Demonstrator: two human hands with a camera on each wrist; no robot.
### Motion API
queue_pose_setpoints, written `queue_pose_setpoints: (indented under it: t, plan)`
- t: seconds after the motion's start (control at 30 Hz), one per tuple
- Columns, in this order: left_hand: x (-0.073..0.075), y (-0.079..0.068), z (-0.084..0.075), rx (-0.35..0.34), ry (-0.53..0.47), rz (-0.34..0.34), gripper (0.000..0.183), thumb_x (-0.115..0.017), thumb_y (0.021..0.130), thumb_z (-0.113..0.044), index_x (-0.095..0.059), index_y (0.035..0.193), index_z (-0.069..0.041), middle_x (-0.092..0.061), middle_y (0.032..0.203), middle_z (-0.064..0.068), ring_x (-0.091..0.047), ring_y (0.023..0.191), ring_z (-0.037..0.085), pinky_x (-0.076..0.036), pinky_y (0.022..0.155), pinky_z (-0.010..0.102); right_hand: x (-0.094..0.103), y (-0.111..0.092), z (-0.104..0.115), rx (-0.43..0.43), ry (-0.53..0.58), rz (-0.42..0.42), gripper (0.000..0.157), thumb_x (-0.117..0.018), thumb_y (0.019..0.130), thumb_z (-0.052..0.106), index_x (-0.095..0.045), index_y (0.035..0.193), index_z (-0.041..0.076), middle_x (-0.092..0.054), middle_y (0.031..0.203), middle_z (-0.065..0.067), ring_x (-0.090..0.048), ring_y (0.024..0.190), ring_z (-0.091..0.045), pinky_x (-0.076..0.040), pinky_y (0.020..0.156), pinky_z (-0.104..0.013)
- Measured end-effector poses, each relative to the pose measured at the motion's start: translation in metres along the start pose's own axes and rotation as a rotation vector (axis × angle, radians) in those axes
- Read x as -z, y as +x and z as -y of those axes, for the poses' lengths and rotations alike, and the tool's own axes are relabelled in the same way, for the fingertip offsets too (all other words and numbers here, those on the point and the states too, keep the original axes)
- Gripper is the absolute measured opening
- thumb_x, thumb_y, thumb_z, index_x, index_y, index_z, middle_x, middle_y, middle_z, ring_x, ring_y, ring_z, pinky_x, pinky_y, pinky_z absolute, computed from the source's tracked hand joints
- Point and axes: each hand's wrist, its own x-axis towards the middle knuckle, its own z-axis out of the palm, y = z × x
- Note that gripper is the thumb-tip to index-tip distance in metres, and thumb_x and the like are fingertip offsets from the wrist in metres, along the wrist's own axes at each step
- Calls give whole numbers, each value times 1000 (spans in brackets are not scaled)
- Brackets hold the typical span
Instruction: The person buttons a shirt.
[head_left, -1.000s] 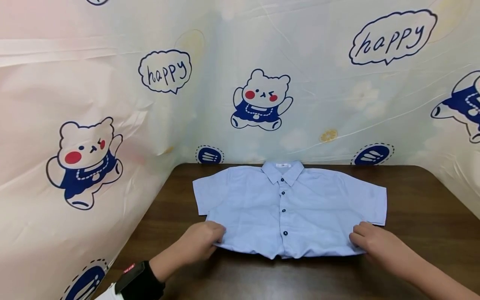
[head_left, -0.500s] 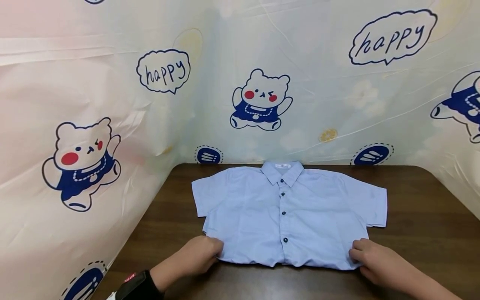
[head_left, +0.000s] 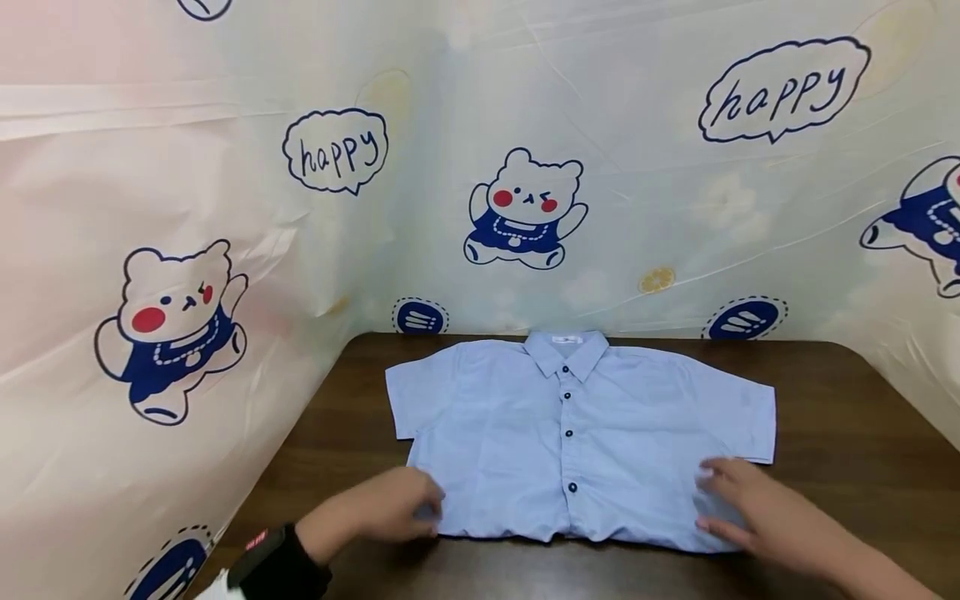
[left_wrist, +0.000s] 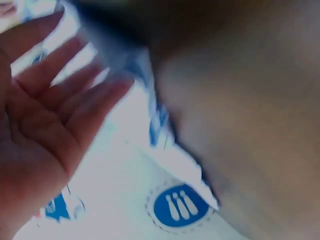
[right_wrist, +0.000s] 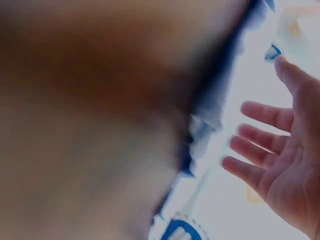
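A light blue short-sleeved shirt [head_left: 502, 442] lies front up on the table, collar at the far edge, its lower part folded under. At its lower left corner is my left hand [head_left: 401, 504], its fingers loosely spread by the folded edge. My right hand [head_left: 765, 508] is over the lower right corner, thumb and fingers apart. In the left wrist view the left hand [left_wrist: 55, 105] has extended fingers and holds nothing. The right wrist view shows the right hand [right_wrist: 280, 155] with straight, parted fingers; the cloth beside it is blurred.
The dark brown wooden table [head_left: 832, 408] reaches back to a printed curtain [head_left: 645, 167] with cartoon bears and "happy" bubbles, which also hangs along both sides. A black watch-like band [head_left: 281, 562] is on my left wrist.
Both hands gripped the shirt's folded lower edge and drew it toward me, then let go. The fingers of both have spread, and the visible front has become longer.
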Motion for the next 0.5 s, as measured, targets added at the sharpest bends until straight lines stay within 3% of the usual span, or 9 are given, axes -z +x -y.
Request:
queue_pose_setpoints:
  t: [0.1,0.2,0.33,0.5]
  plan:
    - [16,20,19,48,-62,-48,23,-77,83,-17,-71,99,-2,-69,103,9,-64,97,19,-51,86,35,12,20,-10,-144,39,19,55,-76,82,44,-66,117,3,-55,128,-24,-53,114,-43,-46,89,-58]
    - [23,43,37,175,-98,-68,55,-81,81,-27,-62,124,1,-53,134,23,-48,127,36,-38,105,49,16,41,-22,-256,125,154,76,-76,80,48,-55,131,-5,-40,138,-38,-40,122,-57,-37,94,-67]
    - [17,67,56,310,-159,-1,88,-83,76,-43,-43,146,-8,-28,153,26,-25,142,40,-25,112,54,7,66,-36,-387,217,383,99,-75,77,57,-38,143,-8,-21,142,-47,-21,127,-68,-27,96,-75]
    - [0,78,64,448,-193,108,103,-82,68,-59,-35,153,-24,-19,159,18,-12,144,44,-20,107,67,-8,83,-45,-527,265,519,115,-74,72,65,-24,151,-2,-8,144,-49,-5,126,-73,-18,94,-80]
